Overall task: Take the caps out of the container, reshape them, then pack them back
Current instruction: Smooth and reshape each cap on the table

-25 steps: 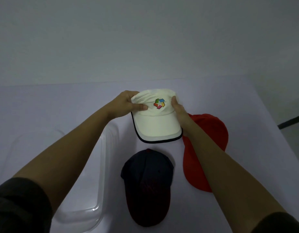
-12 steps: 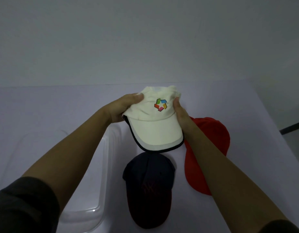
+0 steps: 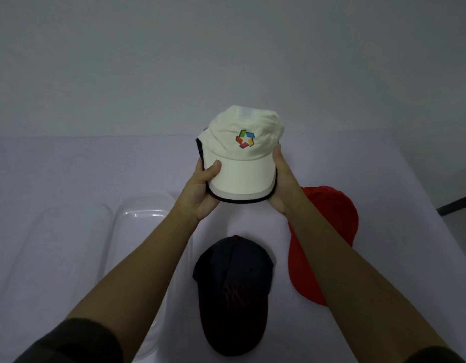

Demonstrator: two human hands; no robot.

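Note:
A white cap (image 3: 242, 155) with a coloured logo and a dark-edged brim is held up above the table, brim toward me. My left hand (image 3: 204, 189) grips the brim's left side, thumb on top. My right hand (image 3: 281, 184) grips the brim's right side. A navy cap (image 3: 234, 289) lies on the table below, brim toward me. Partly hidden behind my right forearm, a red cap (image 3: 328, 221) lies to the right. The clear plastic container (image 3: 137, 213) sits at the left under my left arm.
A white cloth covers the table (image 3: 69, 166), which ends at the right near a dark floor strip (image 3: 457, 204). A plain grey wall stands behind the table.
Both hands have slid from the white cap's crown down to its brim, and the cap has been lifted higher off the table, with its crown now rounded out.

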